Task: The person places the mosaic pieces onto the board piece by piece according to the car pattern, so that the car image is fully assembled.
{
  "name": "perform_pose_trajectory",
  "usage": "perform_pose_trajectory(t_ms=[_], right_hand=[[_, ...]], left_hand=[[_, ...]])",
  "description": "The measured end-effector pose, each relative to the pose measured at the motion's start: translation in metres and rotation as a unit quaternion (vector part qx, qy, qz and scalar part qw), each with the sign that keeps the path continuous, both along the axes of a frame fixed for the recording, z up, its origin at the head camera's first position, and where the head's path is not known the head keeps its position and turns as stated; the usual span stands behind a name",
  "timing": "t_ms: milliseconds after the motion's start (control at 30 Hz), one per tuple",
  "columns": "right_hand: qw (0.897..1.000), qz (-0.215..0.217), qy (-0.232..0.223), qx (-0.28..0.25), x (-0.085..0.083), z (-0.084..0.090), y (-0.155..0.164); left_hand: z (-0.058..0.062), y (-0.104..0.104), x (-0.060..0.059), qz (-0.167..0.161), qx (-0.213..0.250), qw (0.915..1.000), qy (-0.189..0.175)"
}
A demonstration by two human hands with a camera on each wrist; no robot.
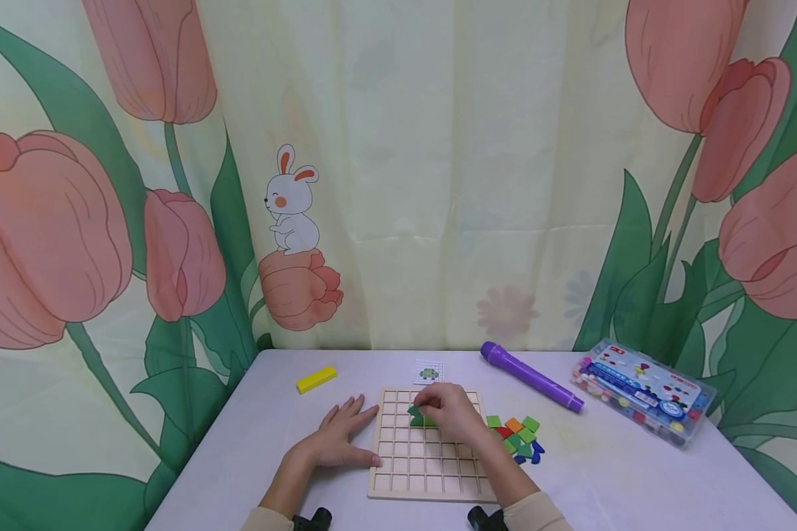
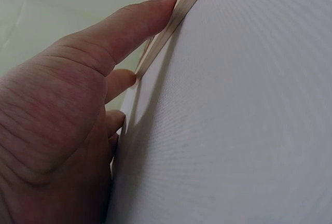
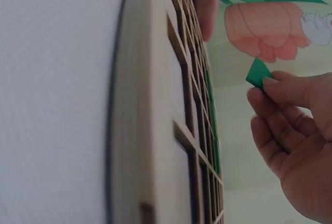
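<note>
head view: right hand (image 1: 453, 414) fingers pinching green tile (image 1: 414, 411), left hand (image 1: 341, 436) fingers spread against grid board (image 1: 425, 472)

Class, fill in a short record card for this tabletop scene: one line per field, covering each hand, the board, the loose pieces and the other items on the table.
Left hand: flat on the table, fingers straight, fingertips against the left edge of the wooden grid board.
Right hand: over the board's upper rows, pinching a green tile.
Board: pale wood, square cells, a few green tiles near its top.
Loose tiles: green, orange, red and blue, right of the board.
Pattern card: behind the board.
Other items: yellow block, purple pen, clear bead box.
</note>
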State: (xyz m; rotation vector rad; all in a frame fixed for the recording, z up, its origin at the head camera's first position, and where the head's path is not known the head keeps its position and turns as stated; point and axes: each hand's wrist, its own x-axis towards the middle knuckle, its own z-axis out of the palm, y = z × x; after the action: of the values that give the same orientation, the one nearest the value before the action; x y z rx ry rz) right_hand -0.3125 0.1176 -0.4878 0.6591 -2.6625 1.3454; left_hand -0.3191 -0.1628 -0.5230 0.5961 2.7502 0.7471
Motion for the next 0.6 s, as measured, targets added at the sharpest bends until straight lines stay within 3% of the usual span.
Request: perform_pose_trajectory(t_ms=[333,600], right_hand=[[0.995,0.064,-0.070,0.019,0.002,-0.008,-0.011],[0.993,0.083,-0.074,0.025,0.000,-0.012,-0.014]], left_hand=[[0.000,0.000,0.000,-0.001,0.004,1.0000,0.002],[0.001,0.001,0.001,0.002,0.001,1.0000,0.002]])
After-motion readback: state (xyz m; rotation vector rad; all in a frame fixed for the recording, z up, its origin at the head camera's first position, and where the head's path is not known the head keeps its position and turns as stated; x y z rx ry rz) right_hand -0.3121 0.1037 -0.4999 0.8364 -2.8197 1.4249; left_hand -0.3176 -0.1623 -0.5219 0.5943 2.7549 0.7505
